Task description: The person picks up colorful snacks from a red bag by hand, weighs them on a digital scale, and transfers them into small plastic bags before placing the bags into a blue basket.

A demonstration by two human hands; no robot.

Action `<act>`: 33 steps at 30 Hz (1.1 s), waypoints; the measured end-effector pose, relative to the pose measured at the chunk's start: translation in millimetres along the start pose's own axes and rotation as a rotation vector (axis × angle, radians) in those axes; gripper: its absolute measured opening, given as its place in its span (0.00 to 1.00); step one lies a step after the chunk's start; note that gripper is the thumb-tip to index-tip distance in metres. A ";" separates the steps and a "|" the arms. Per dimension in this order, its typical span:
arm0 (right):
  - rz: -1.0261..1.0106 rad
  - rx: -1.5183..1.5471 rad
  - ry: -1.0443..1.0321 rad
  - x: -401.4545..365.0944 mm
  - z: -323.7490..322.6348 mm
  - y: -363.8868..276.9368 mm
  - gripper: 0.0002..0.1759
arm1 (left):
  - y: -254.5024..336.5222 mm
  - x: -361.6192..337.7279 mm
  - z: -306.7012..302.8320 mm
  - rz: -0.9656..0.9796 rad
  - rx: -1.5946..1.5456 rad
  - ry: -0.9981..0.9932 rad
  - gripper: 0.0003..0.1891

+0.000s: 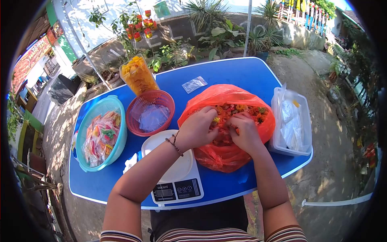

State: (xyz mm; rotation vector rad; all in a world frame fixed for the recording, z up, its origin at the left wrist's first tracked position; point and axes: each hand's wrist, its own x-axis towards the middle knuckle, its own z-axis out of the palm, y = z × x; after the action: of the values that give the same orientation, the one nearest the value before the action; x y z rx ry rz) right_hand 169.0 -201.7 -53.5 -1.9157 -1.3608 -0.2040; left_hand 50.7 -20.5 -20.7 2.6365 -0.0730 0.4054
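- From my end, I have the orange-red plastic bag (pixel 219 163) on the right half of the blue desk (pixel 236 72), its mouth wide, full of small red, orange and yellow pieces (pixel 262 115).
- The left hand (pixel 200 126) and right hand (pixel 244 132) both reach into that mouth, fingers bent and thumbs turned inward; I cannot tell how far they are parted or whether they grip a piece.
- Right beside the bag stands a clear box (pixel 296 151) holding clear plastic bags; its loose contents blur together for me.
- Left of the bag, I see a white scale (pixel 187 195) partly covered by the left forearm, which crosses its round plate; I cannot read its display.
- Beyond the scale sits a red basket (pixel 168 102) with clear sachets (pixel 152 117), and behind it a tub of yellow pieces (pixel 139 74).
- At far left, a turquoise basin (pixel 108 104) carries filled packets (pixel 100 139); it mostly hides something at the desk's left edge.
- A clear packet (pixel 194 84) lies flat behind the bag.
- A crumpled white item (pixel 130 163), half behind the left forearm, I cannot identify.
- The lens's dark rim cuts off my outer view.
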 end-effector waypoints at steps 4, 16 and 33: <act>0.095 0.337 0.132 4.4 -1.1 -20.3 0.10 | 12.2 -4.9 -13.6 -0.260 -0.360 -0.057 0.14; -0.266 0.374 0.169 -3.7 11.6 -64.4 0.18 | 17.1 -71.1 -37.4 -0.180 -0.525 0.021 0.11; -0.447 0.154 0.019 -8.1 41.6 -99.0 0.18 | 17.4 -128.3 -83.2 -0.223 -0.074 -0.031 0.11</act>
State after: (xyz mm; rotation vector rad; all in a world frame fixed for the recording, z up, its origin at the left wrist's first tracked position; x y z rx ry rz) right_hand 68.4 -166.4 -38.5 -1.4610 -1.7260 -0.3234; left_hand -96.5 -0.2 19.4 2.5429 0.1914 0.2809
